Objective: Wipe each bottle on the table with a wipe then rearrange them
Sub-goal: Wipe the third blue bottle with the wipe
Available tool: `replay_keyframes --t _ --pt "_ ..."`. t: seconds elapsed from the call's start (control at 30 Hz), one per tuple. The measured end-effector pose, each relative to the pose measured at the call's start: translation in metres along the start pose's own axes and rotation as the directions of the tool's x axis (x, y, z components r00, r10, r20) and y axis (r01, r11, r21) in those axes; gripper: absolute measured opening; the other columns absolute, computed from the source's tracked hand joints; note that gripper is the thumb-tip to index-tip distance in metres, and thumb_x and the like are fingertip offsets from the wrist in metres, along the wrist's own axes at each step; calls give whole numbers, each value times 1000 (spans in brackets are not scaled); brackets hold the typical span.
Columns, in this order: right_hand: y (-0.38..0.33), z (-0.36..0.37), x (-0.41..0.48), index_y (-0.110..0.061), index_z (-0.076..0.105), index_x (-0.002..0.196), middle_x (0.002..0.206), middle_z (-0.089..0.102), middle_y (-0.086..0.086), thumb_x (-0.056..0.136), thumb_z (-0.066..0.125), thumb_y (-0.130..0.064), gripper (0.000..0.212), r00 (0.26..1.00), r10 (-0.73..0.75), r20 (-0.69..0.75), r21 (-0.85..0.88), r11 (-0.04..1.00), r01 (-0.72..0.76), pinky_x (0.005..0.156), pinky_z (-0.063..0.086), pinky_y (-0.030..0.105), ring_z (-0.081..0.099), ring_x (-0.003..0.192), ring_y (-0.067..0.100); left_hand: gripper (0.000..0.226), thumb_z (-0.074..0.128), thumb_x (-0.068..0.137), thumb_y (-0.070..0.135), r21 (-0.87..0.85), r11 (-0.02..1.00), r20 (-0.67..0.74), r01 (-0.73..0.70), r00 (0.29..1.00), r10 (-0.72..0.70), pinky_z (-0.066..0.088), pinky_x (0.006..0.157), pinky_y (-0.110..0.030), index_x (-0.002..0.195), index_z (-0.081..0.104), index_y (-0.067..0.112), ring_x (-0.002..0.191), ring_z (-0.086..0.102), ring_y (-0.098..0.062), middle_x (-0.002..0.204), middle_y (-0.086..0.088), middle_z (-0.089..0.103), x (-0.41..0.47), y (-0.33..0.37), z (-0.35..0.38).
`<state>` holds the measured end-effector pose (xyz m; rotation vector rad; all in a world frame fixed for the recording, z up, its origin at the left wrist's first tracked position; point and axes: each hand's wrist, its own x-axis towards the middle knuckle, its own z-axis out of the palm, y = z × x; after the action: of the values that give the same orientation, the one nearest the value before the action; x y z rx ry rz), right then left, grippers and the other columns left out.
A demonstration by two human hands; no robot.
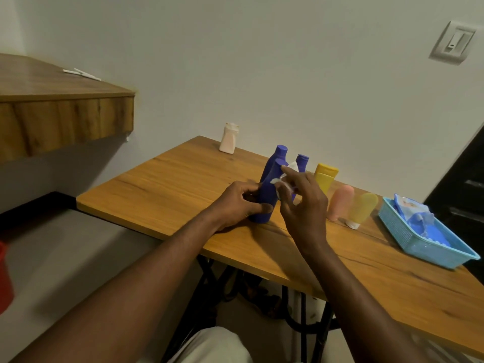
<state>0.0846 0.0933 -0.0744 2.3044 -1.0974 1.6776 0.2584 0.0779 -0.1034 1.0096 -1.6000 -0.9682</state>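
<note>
The wooden table (170, 184) fills the middle of my view, with a thick wooden shelf (65, 119) on the wall to its left and a blue plastic basket (424, 250) holding a crumpled pack near the table's right end. My left hand (235, 200) is wrapped round the lower body of the nearest blue bottle (271, 188), which stands upright on the table near the front edge. My right hand (303, 203) is up against that bottle's right side, pinching a white wipe (284, 180) between thumb and fingers so it presses on the bottle below the cap. Just behind it stands a taller blue bottle (276, 158), with a third blue bottle (302, 163) partly hidden behind my fingers. To the right come a yellow bottle (324, 176), a pink tube (340, 203) and a yellow tube (362, 208), both tubes standing cap-down. A small white bottle (228, 138) stands apart at the back edge by the wall.
</note>
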Motion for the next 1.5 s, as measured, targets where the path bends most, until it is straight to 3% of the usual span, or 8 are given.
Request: replay_keyframes --t 0.27,0.4,0.6,0.77,0.97,1.13,1.4,1.5 --pt "-17 -14 35 -4 65 126 124 63 15 90 72 0 37 989 -137 57 -117 983 143 83 56 32 64 107 27 41 81 89 13 -21 998 -26 55 998 -56 52 71 -14 128 70 22 96 66 12 117 10 73 1 3 3" --pt "-19 -12 33 2 74 102 112 64 17 81 79 4 22 965 -197 171 -287 927 240 70 61 39 67 96 30 38 81 90 15 1 999 -23 47 999 -47 53 71 -13 126 71 22 99 66 9 119 9 74 1 3 3" --pt "-24 -10 16 -6 76 97 102 66 13 75 88 -9 25 972 -144 187 -382 901 207 59 56 35 64 90 29 31 79 91 11 -9 1000 -15 29 999 -29 52 71 -7 121 74 17 98 66 9 116 4 75 0 1 2" --pt "-29 -11 11 -9 76 104 105 67 11 72 89 -13 35 903 -142 405 -411 854 318 69 53 34 64 93 28 31 75 93 9 -32 999 -12 32 999 -32 58 77 -18 122 74 19 104 68 0 117 6 74 0 2 1" --pt "-29 -20 30 -7 74 107 109 66 14 79 84 -9 31 957 -73 281 -434 880 195 73 49 31 62 99 28 33 79 90 12 -25 999 -5 42 999 -42 55 74 -17 122 73 20 102 68 4 118 7 75 0 3 1" --pt "-34 -8 4 -18 72 116 115 65 6 83 81 -26 36 835 -101 541 -409 836 366 82 56 34 61 103 21 36 73 96 10 -14 999 -32 33 999 -33 57 73 -14 130 70 19 107 67 -3 121 7 72 0 2 1" --pt "-26 -27 30 -9 72 106 104 68 12 72 88 -9 38 947 -116 300 -470 846 253 62 41 28 62 92 29 38 81 90 12 25 999 -34 30 999 -29 54 69 -10 126 71 20 98 67 9 117 9 74 1 3 4" --pt "-27 -28 31 -8 72 109 108 66 13 72 87 -7 40 935 -124 332 -438 858 269 63 46 28 63 95 29 39 80 90 12 25 999 -34 28 999 -27 52 69 -6 127 70 20 98 66 9 118 8 74 0 3 3"
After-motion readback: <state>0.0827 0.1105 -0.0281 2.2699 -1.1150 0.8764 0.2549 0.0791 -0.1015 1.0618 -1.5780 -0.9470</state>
